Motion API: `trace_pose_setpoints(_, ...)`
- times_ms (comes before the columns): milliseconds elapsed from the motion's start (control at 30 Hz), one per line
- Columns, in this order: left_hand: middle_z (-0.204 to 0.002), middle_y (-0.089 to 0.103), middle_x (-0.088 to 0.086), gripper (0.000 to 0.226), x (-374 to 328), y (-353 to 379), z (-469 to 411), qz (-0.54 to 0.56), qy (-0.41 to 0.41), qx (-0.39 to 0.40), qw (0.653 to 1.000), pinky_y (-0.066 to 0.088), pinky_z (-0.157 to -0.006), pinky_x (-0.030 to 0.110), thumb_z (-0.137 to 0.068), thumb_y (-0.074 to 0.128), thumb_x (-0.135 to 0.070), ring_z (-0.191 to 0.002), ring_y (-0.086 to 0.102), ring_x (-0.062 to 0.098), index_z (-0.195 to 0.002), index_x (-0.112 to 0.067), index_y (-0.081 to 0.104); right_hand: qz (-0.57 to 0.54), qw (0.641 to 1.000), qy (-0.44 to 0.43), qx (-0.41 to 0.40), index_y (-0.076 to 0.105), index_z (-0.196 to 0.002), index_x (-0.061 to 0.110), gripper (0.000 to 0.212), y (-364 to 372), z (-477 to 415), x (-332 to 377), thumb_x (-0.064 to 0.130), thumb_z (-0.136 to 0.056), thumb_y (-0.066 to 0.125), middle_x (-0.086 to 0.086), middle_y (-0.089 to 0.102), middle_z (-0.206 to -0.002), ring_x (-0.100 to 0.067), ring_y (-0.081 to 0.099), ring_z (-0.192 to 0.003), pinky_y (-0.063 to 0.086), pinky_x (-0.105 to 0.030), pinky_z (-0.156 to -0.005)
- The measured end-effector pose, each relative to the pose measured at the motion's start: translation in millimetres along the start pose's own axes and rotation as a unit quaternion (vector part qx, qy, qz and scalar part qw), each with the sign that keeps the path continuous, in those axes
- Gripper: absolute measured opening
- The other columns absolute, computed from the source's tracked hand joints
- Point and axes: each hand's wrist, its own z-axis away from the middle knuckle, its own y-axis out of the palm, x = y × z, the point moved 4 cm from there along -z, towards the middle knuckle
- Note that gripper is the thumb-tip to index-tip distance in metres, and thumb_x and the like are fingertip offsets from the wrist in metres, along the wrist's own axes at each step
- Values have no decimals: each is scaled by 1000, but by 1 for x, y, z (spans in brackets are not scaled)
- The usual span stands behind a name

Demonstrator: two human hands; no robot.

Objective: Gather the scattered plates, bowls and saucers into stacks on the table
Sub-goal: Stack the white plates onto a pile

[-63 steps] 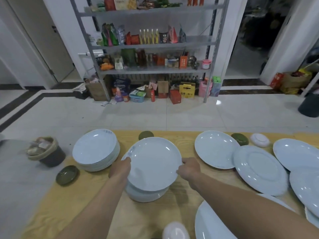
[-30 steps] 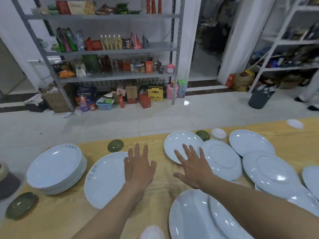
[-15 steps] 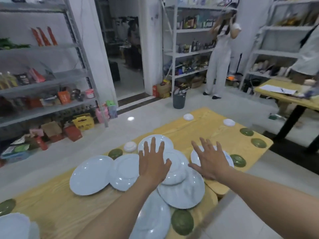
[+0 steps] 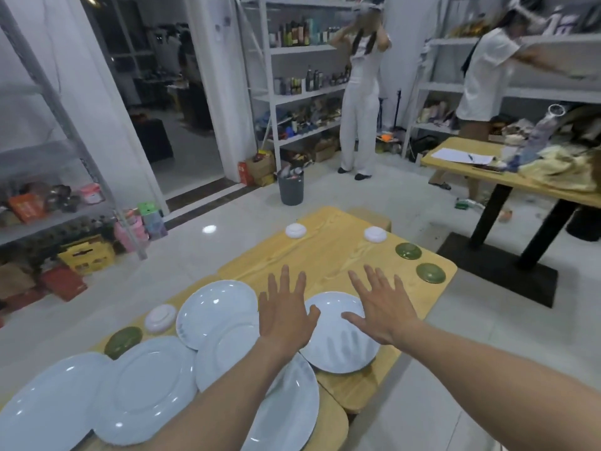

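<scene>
Both hands hover over the wooden table [image 4: 328, 255], fingers spread and holding nothing. My left hand [image 4: 286, 312] is above the edge between two overlapping white plates [image 4: 216, 305]. My right hand [image 4: 382, 309] hangs over the right rim of a single white plate [image 4: 338, 340]. More white plates [image 4: 146, 385] overlap along the near left. Two white upturned bowls [image 4: 295, 230] sit at the far end, another white bowl [image 4: 160, 318] stands beside a green saucer [image 4: 123, 340]. Two green saucers [image 4: 408, 250] lie at the far right edge.
A second table [image 4: 507, 177] with papers and clutter stands to the right. Two people stand by white shelves [image 4: 302, 92] at the back. A grey bin [image 4: 291, 187] is on the floor beyond the table. Metal shelving [image 4: 58, 190] with goods runs along the left.
The view has swung right, from the two stacks at the left end to the table's right end. My hands let go of the plate set on the stack and now hover spread.
</scene>
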Motion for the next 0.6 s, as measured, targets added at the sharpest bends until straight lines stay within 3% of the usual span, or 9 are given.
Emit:
trace_pose_setpoints(100, -162, 8, 10, 70, -7, 16, -28, 24, -18, 27, 999, 33, -109, 45, -96, 39, -49, -145, 17, 33, -155, -25, 12, -21, 999, 6, 28, -6, -157, 22, 85, 11, -25, -17, 69, -94, 26, -11, 4, -164, -30, 13, -149, 21, -51, -115)
trace_pose_setpoints(233, -146, 37, 9, 61, -7, 47, -56, 160, -148, 111, 970, 40, -98, 39, -96, 42, -48, -130, 42, 29, -147, -17, 33, -148, 983, 62, 94, 26, -149, 16, 70, 33, -62, -42, 56, -95, 44, -9, 48, -139, -29, 50, -123, 44, -40, -93)
trace_pose_setpoints(333, -143, 44, 9, 61, 0, 80, -77, 248, -268, 161, 917, 40, -94, 34, -95, 41, -48, -127, 47, 29, -144, -12, 39, -271, 942, 131, 147, 43, -137, 11, 57, 56, -97, -61, 45, -92, 53, -10, 52, -133, -29, 55, -115, 48, -34, -86)
trace_pose_setpoints(433, -135, 52, 11, 59, 5, 111, -89, 297, -363, 180, 865, 42, -86, 31, -94, 42, -47, -119, 52, 29, -139, -8, 44, -328, 911, 154, 196, 47, -133, 7, 53, 86, -131, -74, 35, -89, 58, -10, 53, -131, -28, 56, -112, 48, -30, -84)
trace_pose_setpoints(500, -131, 55, 12, 58, 4, 129, -90, 314, -409, 184, 837, 46, -91, 33, -93, 43, -47, -116, 55, 29, -135, -7, 49, -340, 897, 157, 235, 48, -129, 8, 51, 108, -147, -77, 33, -87, 61, -7, 54, -124, -25, 57, -105, 51, -30, -81)
trace_pose_setpoints(600, -129, 55, 11, 59, 3, 151, -87, 323, -461, 180, 807, 47, -98, 37, -90, 44, -48, -114, 55, 29, -134, -9, 49, -329, 892, 149, 272, 52, -117, 9, 38, 135, -167, -79, 30, -87, 62, -3, 55, -104, -19, 57, -86, 46, -26, -61)
